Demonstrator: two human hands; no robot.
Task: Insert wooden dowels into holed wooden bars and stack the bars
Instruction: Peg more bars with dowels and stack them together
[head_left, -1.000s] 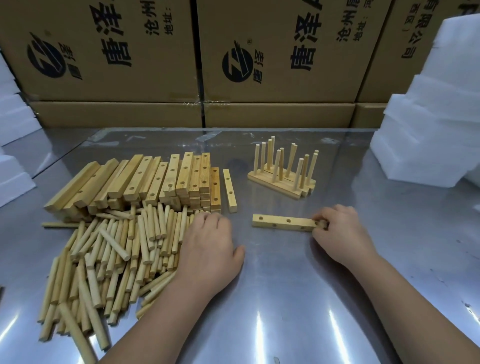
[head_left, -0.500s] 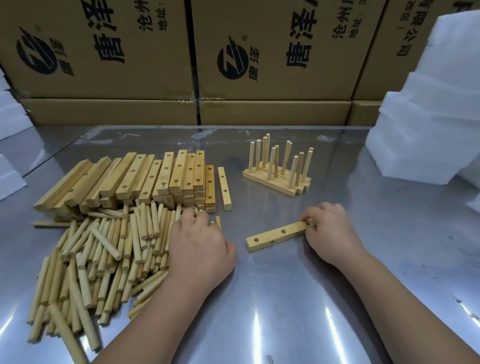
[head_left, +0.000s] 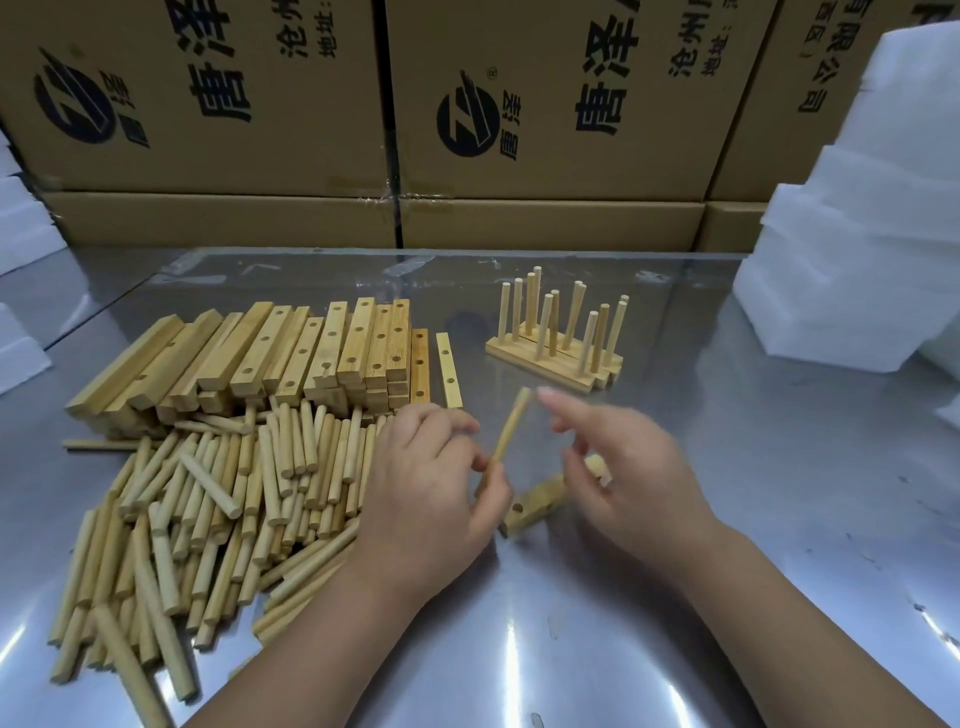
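1. The fingers (head_left: 457, 423) of the left hand (head_left: 431, 488) are curled. Thumb and fingertips pinch the lower end of one dowel (head_left: 511, 426), which is held off the table and tilted, its upper end leaning away and to the right.
2. The right hand (head_left: 628, 467) is blurred. Its forefinger stretches toward the dowel's upper end, and I cannot tell whether it touches. Its other fingers curl downward.
3. The holed bar (head_left: 535, 501) lies slantwise under and between the two hands. Its near end, with one hole, is in view, while its far end is hidden among the right hand's fingers. I cannot tell whether they grip it.
4. Bare table (head_left: 571, 649) spreads in front of the hands toward the person and out to the right.
5. Just left of the left hand lies a pile of loose dowels (head_left: 208, 519), reaching the hand's outer edge. Behind the pile lies a stack of holed bars (head_left: 291, 353), with a single bar (head_left: 449, 369) flat just beside its right edge.
6. Beyond the hands, a little to the right and apart from them, sit the finished bars (head_left: 550, 364) side by side, their dowels upright.
7. The table's far edge meets a wall of cardboard boxes (head_left: 234, 130). White foam blocks (head_left: 857, 270) crowd its far right side.
8. Both forearms enter from the bottom edge and converge toward the middle. The left hand is seen from its back, and the right wrist is bent inward.
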